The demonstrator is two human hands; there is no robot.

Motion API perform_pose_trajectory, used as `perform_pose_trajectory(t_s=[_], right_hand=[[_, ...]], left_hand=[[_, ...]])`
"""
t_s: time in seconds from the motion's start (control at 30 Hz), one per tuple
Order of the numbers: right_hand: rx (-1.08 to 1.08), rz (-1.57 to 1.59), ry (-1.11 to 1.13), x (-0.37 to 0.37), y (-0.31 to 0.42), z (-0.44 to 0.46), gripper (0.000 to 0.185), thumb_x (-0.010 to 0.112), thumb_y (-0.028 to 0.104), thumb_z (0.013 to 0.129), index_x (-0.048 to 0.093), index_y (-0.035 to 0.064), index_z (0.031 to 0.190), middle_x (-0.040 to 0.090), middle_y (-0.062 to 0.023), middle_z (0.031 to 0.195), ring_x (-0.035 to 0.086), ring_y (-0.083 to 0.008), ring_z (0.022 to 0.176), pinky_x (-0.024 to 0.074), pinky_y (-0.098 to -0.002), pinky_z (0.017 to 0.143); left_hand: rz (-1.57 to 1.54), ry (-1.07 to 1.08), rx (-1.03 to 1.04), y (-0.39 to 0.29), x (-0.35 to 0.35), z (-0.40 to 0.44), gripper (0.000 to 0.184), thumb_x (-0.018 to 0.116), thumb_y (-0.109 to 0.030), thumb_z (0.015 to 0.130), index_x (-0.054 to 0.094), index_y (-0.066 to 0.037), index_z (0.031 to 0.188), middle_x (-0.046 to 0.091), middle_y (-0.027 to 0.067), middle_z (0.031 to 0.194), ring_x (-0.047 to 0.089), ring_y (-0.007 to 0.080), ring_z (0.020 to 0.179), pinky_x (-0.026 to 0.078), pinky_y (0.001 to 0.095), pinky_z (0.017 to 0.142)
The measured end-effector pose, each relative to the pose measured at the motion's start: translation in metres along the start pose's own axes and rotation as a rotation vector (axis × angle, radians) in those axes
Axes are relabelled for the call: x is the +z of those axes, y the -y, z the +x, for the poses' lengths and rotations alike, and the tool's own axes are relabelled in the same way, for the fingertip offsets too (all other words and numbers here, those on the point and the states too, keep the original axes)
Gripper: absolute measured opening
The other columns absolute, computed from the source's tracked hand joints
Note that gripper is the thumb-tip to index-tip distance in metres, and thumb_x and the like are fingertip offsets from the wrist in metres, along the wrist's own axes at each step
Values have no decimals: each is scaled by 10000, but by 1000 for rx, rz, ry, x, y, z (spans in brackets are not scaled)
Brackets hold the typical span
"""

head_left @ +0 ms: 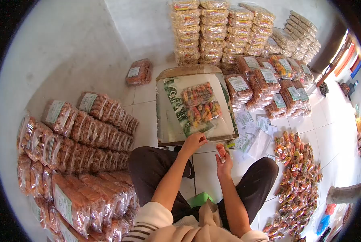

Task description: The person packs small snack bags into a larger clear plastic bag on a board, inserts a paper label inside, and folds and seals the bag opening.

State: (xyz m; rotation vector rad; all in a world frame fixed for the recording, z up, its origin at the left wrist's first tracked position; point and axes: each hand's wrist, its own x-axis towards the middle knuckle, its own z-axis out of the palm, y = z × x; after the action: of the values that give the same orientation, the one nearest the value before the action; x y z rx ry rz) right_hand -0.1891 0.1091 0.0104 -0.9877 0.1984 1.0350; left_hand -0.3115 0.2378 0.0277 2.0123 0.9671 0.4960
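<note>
Right hand [224, 164] grips a small packet [221, 151] just off the near edge of the worktop [167, 130]. Left hand [195, 143]: fingers curled, close to the same edge; cannot tell whether anything is held. Beyond, two packet groups [197, 95] lie on the worktop. Farthest, stacked bags [213, 33] stand by the wall [144, 24].

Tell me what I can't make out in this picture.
All in the head view:
Small packet: its side against the palm, hidden by the right hand.
Left hand: too small to tell whether it pinches anything.
Green object: partly covered by beige clothing.
Packet label: print too small.
</note>
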Motion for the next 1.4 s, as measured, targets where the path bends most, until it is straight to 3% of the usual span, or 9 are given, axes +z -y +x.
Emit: perform_pose_trajectory(t_s=[0.67, 0.87, 0.93, 0.97, 1.03, 1.17, 1.23, 1.33, 1.4], right_hand=[[15, -350, 315, 45, -10, 65, 184, 474, 12, 831, 497, 16, 1013, 565, -89, 955, 560, -211, 870, 475, -311, 749], [-708, -1164, 477, 61, -29, 114, 181, 529, -25, 781, 498, -33, 960, 580, -118, 912, 579, -224, 808, 456, -298, 696], [-1366, -1369, 105, 66, -32, 106, 165, 568, 14, 759, 492, -18, 902, 565, -137, 781, 561, -292, 716, 427, -353, 635], [-1363, -1371, 106, 69, -33, 102, 165, 568, 14, 759, 492, -18, 902, 565, -137, 781, 561, -292, 716, 427, -353, 635], [-582, -968, 161, 73, -32, 93, 177, 565, 16, 767, 482, -22, 919, 552, -151, 804, 533, -316, 747, 422, -366, 660], [-513, -1003, 357, 68, -37, 97, 179, 541, 2, 781, 476, -17, 946, 540, -157, 856, 514, -315, 740, 421, -365, 656], [-988, -1368, 336, 54, -46, 107, 214, 552, 3, 786, 492, 16, 991, 507, -112, 798, 541, -228, 683, 448, -317, 613], [-820, -1210, 277, 52, -42, 99, 215, 542, 9, 796, 497, 23, 1006, 500, -114, 852, 541, -233, 684, 451, -329, 624], [-787, -1181, 270, 53, -38, 93, 234, 556, 7, 781, 498, 22, 1007, 492, -115, 880, 537, -237, 727, 449, -338, 646]], left_hand=[[-66, -356, 93, -25, -9, -11, 84, 562, -95, 811, 511, -66, 872, 411, 57, 787, 489, 167, 604, 428, 299, 592], [-21, -409, 165, -8, -3, -10, 115, 574, -84, 796, 501, -59, 882, 401, 76, 839, 482, 178, 664, 420, 308, 616], [6, -452, 182, -6, 0, -8, 127, 579, -89, 793, 500, -55, 886, 401, 84, 853, 488, 184, 694, 419, 310, 620], [9, -442, 143, -5, 1, -7, 154, 588, -98, 786, 497, -52, 901, 402, 89, 861, 486, 199, 736, 416, 318, 641], [9, -422, 99, -4, 5, -6, 182, 597, -106, 779, 494, -48, 917, 403, 94, 870, 483, 214, 778, 412, 326, 662], [194, -634, 170, -12, 12, 0, 232, 614, -124, 759, 476, -52, 930, 404, 115, 917, 458, 255, 856, 393, 354, 711], [328, -687, 134, -13, 15, -3, 245, 617, -128, 753, 473, -55, 937, 406, 124, 937, 450, 269, 885, 388, 366, 727], [370, -766, 129, -16, 19, -16, 225, 605, -123, 757, 484, -45, 930, 430, 137, 967, 467, 278, 879, 404, 333, 707], [25, -249, -79, -18, 25, -26, 200, 582, -97, 763, 505, -29, 935, 460, 149, 1020, 489, 286, 904, 431, 336, 708]])
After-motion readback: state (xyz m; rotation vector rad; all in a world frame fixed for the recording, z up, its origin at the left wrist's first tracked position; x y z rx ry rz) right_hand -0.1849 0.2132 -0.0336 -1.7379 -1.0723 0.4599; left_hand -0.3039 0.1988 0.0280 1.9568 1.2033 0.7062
